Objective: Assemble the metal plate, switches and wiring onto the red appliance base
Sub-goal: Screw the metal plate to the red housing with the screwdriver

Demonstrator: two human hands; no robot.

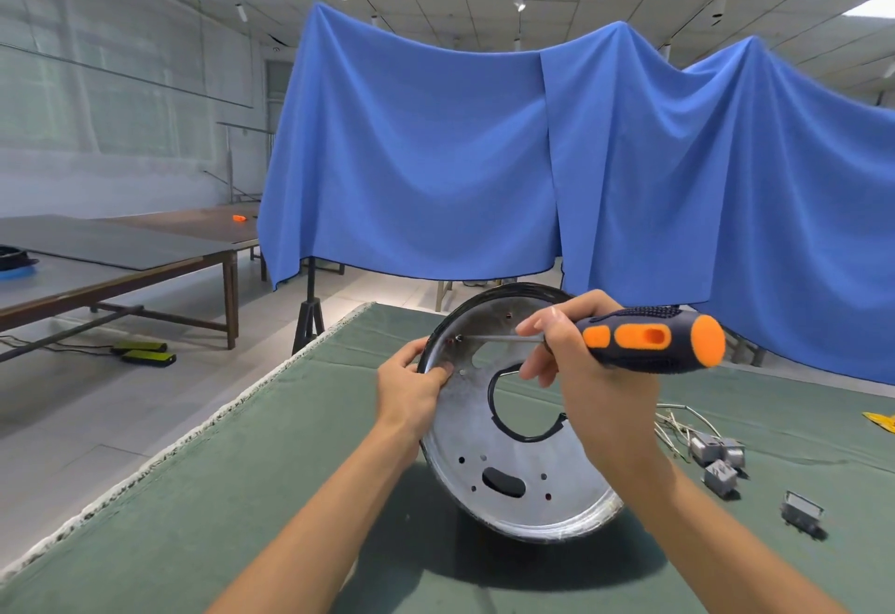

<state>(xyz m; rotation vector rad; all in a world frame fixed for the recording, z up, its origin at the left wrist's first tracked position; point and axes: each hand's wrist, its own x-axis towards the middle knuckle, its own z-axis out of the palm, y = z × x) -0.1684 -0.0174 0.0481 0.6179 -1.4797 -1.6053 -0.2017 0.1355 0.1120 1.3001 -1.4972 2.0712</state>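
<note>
Screwdriver (644, 340) level, tip leftward at tilted metal plate (489, 419).

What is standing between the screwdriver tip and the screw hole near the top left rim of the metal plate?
Nothing visible. The screwdriver shaft runs free across the metal plate, its tip at the hole beside the left hand. The right hand holds the handle.

Metal plate (503, 424) stands on table (242, 492) — switches (717, 461) lie to its right.
</note>
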